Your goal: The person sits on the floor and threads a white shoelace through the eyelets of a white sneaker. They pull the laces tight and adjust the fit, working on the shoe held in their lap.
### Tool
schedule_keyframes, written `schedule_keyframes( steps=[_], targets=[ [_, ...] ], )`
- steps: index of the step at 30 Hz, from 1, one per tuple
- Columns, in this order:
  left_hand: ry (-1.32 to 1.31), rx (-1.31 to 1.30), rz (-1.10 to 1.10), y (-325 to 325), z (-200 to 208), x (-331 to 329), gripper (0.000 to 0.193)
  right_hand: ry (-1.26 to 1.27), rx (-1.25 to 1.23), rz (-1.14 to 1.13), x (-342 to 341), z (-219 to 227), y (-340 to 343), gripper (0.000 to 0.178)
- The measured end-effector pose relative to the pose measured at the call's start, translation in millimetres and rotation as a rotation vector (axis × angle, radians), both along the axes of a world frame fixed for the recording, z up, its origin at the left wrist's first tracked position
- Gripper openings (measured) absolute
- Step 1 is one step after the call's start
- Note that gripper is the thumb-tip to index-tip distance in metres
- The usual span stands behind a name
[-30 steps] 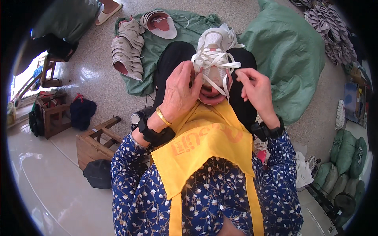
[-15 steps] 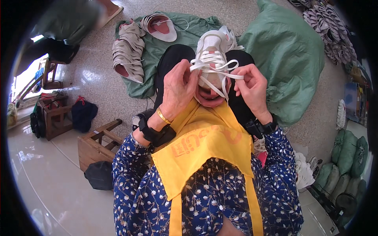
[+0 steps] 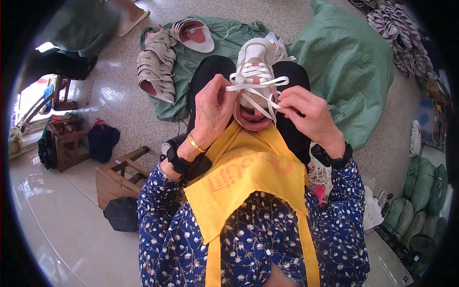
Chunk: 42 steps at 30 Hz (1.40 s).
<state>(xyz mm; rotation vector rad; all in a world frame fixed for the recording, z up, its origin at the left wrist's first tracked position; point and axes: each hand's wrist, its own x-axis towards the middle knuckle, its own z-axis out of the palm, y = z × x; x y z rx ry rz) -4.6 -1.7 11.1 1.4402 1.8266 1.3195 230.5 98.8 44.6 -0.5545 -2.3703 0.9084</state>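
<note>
Between my knees rests a white and beige sneaker upper (image 3: 256, 53), its toe pointing away from me and its pinkish lining showing at the heel opening. White shoelace (image 3: 258, 86) runs across its eyelets, with a loop and loose ends over the tongue. My left hand (image 3: 213, 107) is closed in a pinch on the lace at the left side. On the right, my right hand (image 3: 311, 112) pinches another stretch of the same lace, drawn out from the shoe. A yellow apron (image 3: 248, 172) covers my lap just below the heel.
A stack of beige shoe uppers (image 3: 157, 64) and a single upper (image 3: 195, 34) lie on a green sack (image 3: 191, 67). Another full green sack (image 3: 346, 71) bulges at the right. A wooden stool (image 3: 119, 179) stands at left. Near the top left, another person's foot (image 3: 136, 16) shows.
My right hand has shifted slightly right and down, with its lace drawn across the shoe's heel side. My left hand has pulled its lace a little left.
</note>
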Motion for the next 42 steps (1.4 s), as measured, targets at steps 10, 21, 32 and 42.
schedule_keyframes(
  steps=[10, 21, 32, 42],
  targets=[
    [0.002, -0.001, -0.011, 0.2, 0.8, -1.4, 0.012, -0.049, 0.396, -0.328, -8.9, -21.4, 18.8, 0.019],
    [0.055, -0.052, 0.070, -9.5, -0.7, -8.3, 0.012, -0.025, -0.139, -0.313, -13.9, -24.7, -8.8, 0.026],
    [0.283, 0.135, -0.393, -20.7, 3.5, 8.6, 0.025, -0.105, -0.040, -0.368, -28.6, -37.4, -6.9, 0.019],
    [0.554, 0.071, -0.458, -22.3, -8.3, 10.6, 0.043, -0.045, -0.127, -0.398, -50.6, -14.2, 3.0, 0.011]
  ],
)
